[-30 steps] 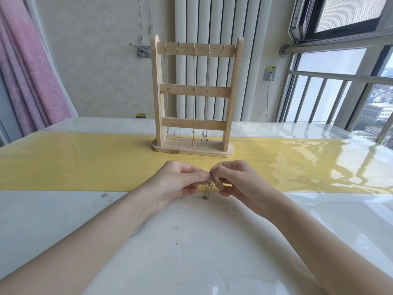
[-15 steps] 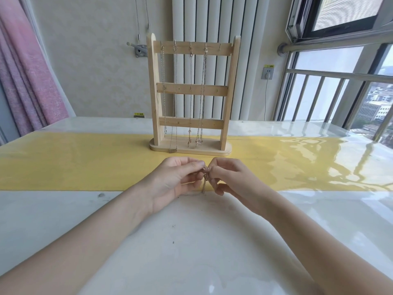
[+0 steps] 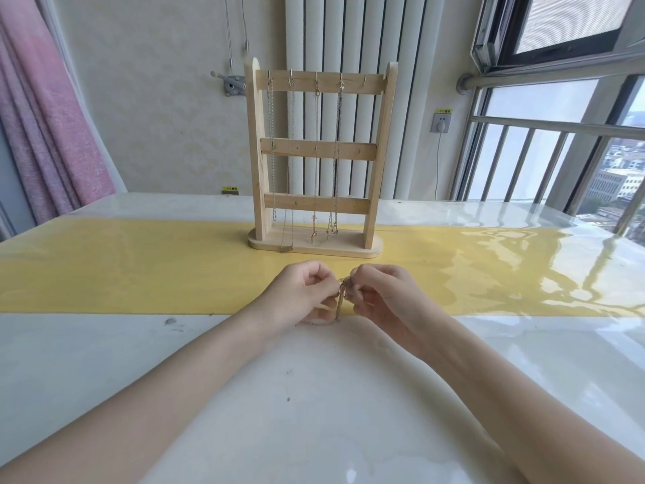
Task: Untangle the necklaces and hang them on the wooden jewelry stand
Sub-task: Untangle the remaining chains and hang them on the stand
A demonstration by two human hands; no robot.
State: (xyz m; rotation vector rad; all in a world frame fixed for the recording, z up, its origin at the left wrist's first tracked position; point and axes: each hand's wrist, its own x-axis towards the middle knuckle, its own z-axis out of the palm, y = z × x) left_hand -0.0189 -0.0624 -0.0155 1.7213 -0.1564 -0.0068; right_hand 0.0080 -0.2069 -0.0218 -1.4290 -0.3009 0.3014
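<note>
**Tangled chain pinched between both hands, in front of the stand**

The white worktop [image 3: 104, 361] spreads wide at 6 o'clock beneath both forearms, with bare surface out to 9 and 3 o'clock. A yellow strip [image 3: 139, 267] crosses it from side to side. The far edge runs along the wall at 12 o'clock; a pink curtain [image 3: 45, 117] hangs at 10 o'clock and a window railing [image 3: 544, 148] stands at 2 o'clock.

The left hand [image 3: 296, 295] and right hand [image 3: 380, 295] meet at the centre, just at the near edge of the strip. Fingers of both hands are curled and pinch the necklace [image 3: 340, 295] between them; its bunched part sits at the fingertips and a short length hangs down to the worktop.

The necklace is a thin, pale metal chain, its links too fine to make out.

The wooden stand [image 3: 316, 244] stands upright on the strip at 12 o'clock from the hands, apart from them. Four chains [image 3: 316, 162] hang from its top rail.
</note>
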